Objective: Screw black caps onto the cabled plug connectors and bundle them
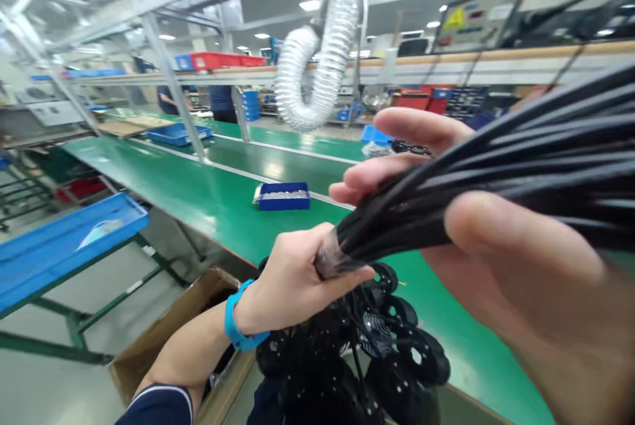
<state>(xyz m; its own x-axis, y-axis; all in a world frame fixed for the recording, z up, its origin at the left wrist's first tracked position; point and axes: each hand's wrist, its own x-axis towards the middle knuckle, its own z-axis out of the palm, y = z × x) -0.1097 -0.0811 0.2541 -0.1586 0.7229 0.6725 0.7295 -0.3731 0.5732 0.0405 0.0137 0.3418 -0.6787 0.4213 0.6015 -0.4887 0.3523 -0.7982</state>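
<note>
A thick bundle of black cables (520, 167) runs from the centre out past the right edge. My left hand (302, 273), with a blue band on the wrist, is closed round the bundle's narrow end, where a clear plastic wrap (331, 256) covers it. Further along, my right hand (501, 260) cradles the bundle, thumb on the near side and fingers behind it. Below the left hand hang several black round parts with holes (417, 349), joined to cables. What lies under this cluster is partly hidden.
A small blue bin (284, 196) with clear pieces stands on the green bench (223, 193). A cardboard box (163, 339) is at lower left, beside a blue tray cart (64, 246). A ribbed duct (317, 61) hangs overhead. People stand at the far bench.
</note>
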